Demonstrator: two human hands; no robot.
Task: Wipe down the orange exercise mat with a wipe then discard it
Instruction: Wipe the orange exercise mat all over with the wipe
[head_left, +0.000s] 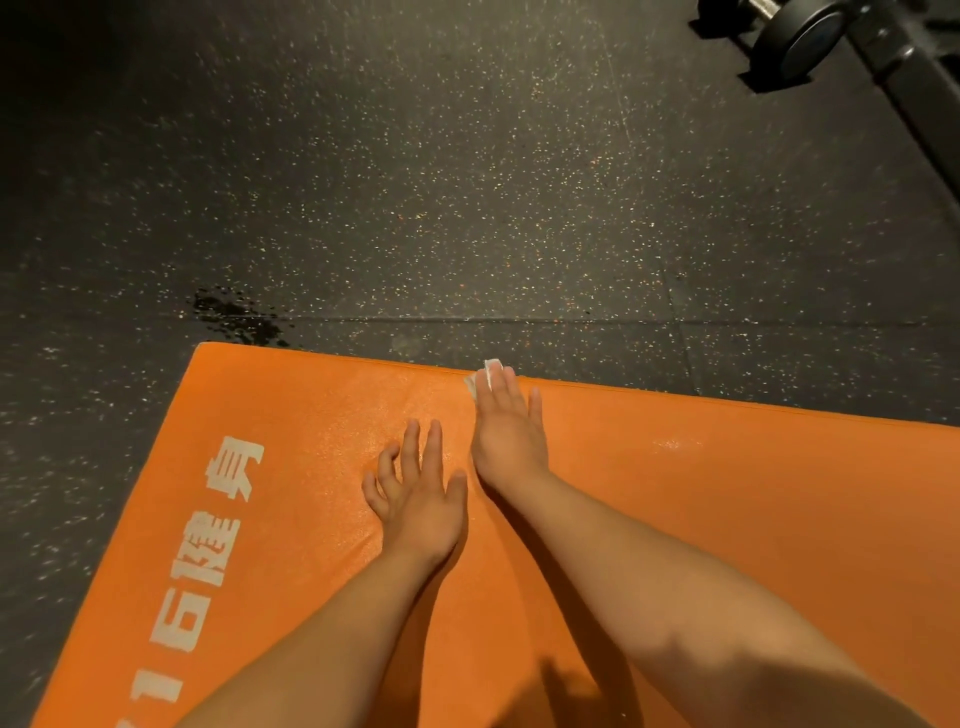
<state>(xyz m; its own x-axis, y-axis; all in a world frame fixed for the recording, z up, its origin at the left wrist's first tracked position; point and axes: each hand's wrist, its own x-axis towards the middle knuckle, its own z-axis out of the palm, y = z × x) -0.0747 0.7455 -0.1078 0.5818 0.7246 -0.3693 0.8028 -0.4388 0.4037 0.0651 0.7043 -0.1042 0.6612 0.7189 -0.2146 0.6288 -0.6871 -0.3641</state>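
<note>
White wipe, right hand: I see the right hand (506, 426) lying flat with fingers straight and close together, pressing the wipe (487, 370) down at the far edge of the mat (727, 519). Only a small bit of the wipe shows past the fingertips.
Left hand: the left hand (415, 486) lies palm down on the mat, just beside the right wrist. Its fingers are spread and relaxed, and I see nothing in it.
Forearms: both are bare and reach across the mat from the near side.
Mat: it is orange and lies flat on the floor (467, 182). I see a shiny sheen on its surface around the hands and one small glint further right.
Lettering: white lettering (208, 545) runs along the mat's left side, left of the left hand.
Dark patch: a dark patch (236, 312) marks the floor just beyond the mat's far left corner. I cannot tell what it is.
Floor: it is dark and speckled on the sides of the mat that I can see.
Dumbbell: a dumbbell (800, 39) sits well beyond the mat's far right, beside a black frame (914, 88).
</note>
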